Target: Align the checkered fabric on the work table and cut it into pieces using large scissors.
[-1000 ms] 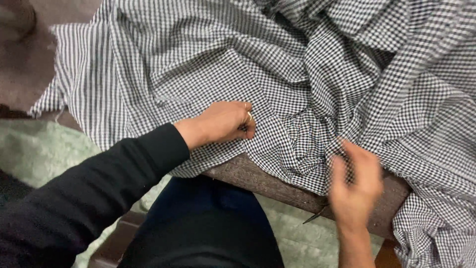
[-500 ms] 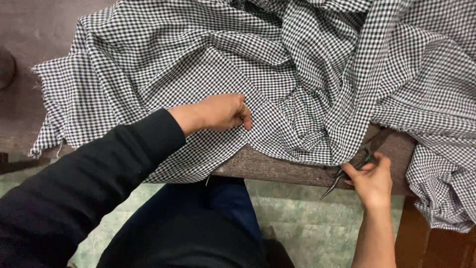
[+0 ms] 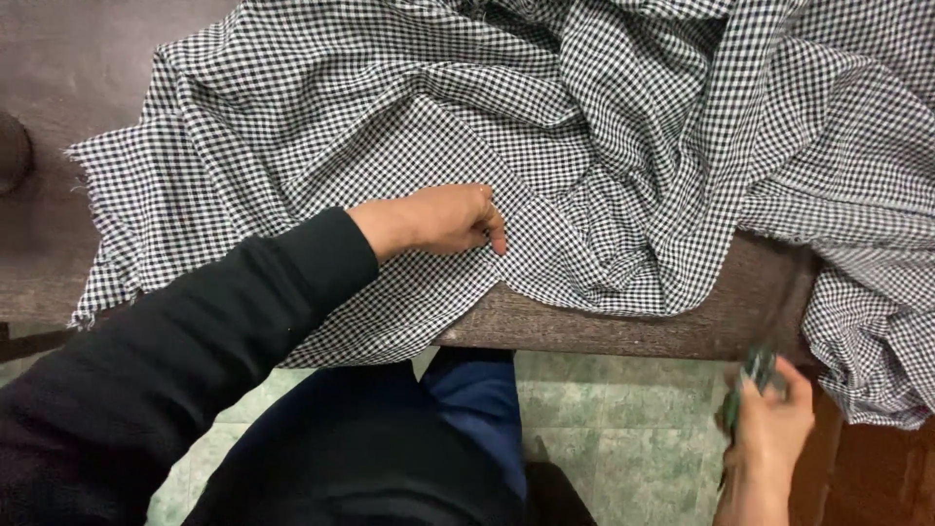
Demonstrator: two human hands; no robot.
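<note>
Here, 1 checked cloth (image 3: 604,146), 2 hands: left hand (image 3: 438,219), right hand (image 3: 774,429)

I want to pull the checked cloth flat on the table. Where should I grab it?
Probably grip the frayed edge at the far left, coming from that side: there the cloth lies in one flat layer on the table, away from the bunched folds on the right. The left hand already pins its middle.

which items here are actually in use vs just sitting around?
In use:
- checked cloth, pressed flat by left hand
- small dark-green tool, blurred, in right hand

Just there:
- wooden table
- dark round object at table's left edge
</note>
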